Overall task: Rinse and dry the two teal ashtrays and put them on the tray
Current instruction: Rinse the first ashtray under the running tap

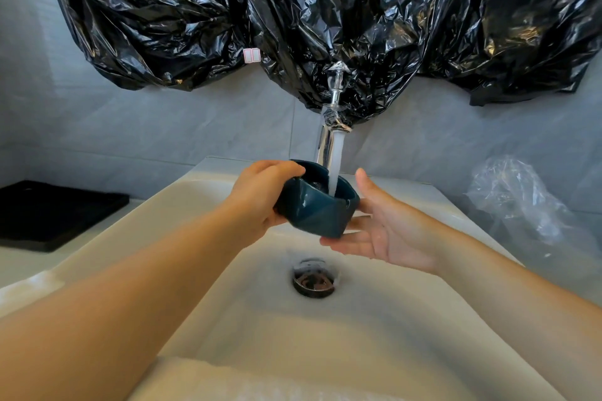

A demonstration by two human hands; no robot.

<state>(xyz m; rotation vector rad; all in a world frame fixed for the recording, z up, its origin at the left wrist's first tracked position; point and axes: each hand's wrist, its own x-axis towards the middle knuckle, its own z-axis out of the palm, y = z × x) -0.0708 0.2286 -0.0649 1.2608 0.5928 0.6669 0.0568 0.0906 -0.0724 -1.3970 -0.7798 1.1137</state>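
Note:
A teal ashtray [317, 210] is held over the white sink [202, 286], under the water running from the chrome tap [332, 127]. My left hand [260, 195] grips its left side, with the fingers curled over the rim. My right hand [387, 225] lies flat beneath and beside its right side, fingers straight. The stream falls into the ashtray's bowl. A black tray [55, 215] sits on the counter at the left. I see only one ashtray.
Black plastic sheeting [325, 16] hangs across the wall above the tap. A crumpled clear plastic bag [518, 198] lies on the counter at the right. The drain [313, 278] is below my hands. Something white and blurred lies at the near edge.

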